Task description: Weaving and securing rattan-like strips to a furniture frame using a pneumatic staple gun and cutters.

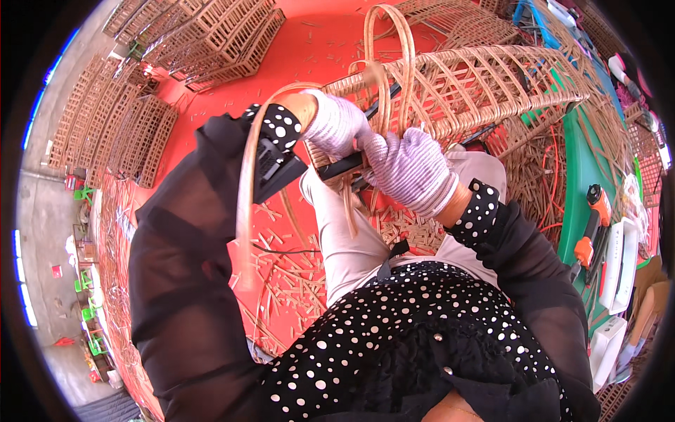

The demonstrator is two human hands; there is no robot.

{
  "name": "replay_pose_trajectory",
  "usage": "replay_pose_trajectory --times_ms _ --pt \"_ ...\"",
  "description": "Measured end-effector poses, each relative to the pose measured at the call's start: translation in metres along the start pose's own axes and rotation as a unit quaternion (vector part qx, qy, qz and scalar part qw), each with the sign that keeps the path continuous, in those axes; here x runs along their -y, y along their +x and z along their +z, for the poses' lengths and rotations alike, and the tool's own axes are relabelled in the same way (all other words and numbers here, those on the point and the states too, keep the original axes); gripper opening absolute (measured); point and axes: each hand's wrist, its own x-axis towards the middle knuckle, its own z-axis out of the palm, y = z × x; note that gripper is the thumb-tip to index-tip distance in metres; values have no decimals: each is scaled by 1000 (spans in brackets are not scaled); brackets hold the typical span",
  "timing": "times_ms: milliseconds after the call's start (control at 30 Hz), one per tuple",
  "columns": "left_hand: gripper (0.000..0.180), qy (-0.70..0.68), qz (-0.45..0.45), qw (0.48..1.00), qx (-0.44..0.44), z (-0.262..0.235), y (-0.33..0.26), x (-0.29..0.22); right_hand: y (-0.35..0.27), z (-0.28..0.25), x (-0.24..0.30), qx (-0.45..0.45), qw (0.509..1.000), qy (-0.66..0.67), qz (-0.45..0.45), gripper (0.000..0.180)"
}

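A woven rattan basket frame (485, 91) extends from my hands toward the far right, its near end resting over my lap. My left hand (332, 125), in a pale striped knit glove, is closed at the near corner of the frame. My right hand (413, 170), gloved the same way, pinches a flat rattan strip at that corner, fingertips touching the left hand's. The strip's long loop (404, 56) rises above the hands. Another strip (247, 183) arcs past my left forearm. A black bar (341, 167) shows under my fingers; its kind is unclear.
Openwork rattan panels (211, 35) are stacked at the far left, more (112, 119) below them. Cut strip pieces (281, 281) litter the red floor. On the right, an orange-and-black tool (598, 204) and white trays (620, 267) lie by a green surface (587, 162). Another person's leg (643, 316) shows at right.
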Motion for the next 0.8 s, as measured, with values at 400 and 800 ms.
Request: replay_pose_trajectory --times_ms 400,800 --pt "27 -20 -68 938 -340 58 -68 -67 6 -15 5 -25 988 147 37 27" --pt "31 -108 -169 815 -543 181 13 -66 9 -29 14 122 991 60 -10 16"
